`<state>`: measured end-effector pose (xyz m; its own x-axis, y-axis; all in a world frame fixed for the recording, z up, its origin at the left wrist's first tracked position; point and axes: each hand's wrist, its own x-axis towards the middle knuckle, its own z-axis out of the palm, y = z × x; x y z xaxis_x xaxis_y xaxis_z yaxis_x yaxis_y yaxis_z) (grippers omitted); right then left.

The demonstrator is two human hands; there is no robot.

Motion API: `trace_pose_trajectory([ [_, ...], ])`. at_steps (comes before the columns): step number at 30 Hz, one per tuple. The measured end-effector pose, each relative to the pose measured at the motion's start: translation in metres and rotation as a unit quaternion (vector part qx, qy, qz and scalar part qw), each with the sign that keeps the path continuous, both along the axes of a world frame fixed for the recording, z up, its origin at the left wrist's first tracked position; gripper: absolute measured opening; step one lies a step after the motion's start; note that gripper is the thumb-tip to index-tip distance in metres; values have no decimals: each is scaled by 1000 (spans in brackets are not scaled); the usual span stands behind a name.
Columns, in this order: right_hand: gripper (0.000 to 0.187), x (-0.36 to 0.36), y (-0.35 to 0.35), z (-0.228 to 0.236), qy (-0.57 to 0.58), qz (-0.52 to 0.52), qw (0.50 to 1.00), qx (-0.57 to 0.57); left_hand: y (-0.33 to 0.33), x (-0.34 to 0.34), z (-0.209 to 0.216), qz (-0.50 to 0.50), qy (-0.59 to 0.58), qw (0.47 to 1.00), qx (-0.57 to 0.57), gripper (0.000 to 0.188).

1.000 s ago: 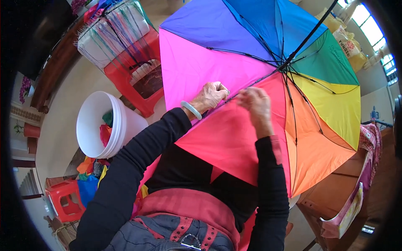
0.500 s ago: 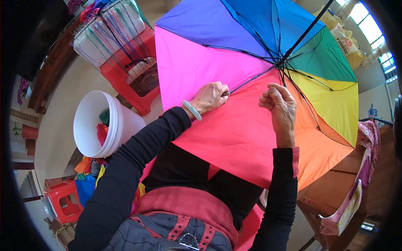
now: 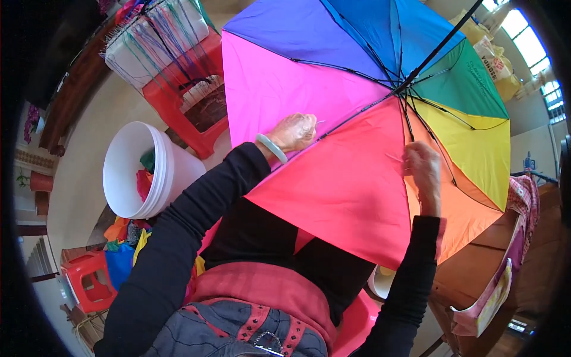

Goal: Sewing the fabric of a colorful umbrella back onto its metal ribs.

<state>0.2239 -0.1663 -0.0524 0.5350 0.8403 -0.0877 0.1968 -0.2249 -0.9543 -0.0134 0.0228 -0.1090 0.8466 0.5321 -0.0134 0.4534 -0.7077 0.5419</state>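
An open rainbow-coloured umbrella lies across my lap with its inside facing up. Its dark shaft slants to the upper right, and thin black ribs spread from the hub. My left hand, a pale bangle on its wrist, is closed above the rib between the pink and red panels. A short pale end of thread curls out by its fingers. Over the rib side of the red and orange panels, my right hand is closed, with a faint pale strand at its fingertips. Whether a needle is there cannot be made out.
Left of me stands a white bucket with coloured cloth inside. A red stool behind it bears a white block hung with many threads. Another red stool is lower left. A wooden cabinet with draped cloth stands right.
My right hand has moved right and down, from the red panel to the orange one, and turned over. My left hand has shifted slightly left, baring the thread end.
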Motion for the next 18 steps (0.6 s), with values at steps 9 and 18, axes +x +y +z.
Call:
trace_pose_trajectory([
  [9, 14, -89, 72, -50, -366, 167, 916, -2, -1, -13, 20, 19, 6, 1000, -3, 20],
  [18, 12, -109, 84, -65, -344, 108, 928, -88, -8, -16, 31, -8, 67, 993, 95, 19],
])
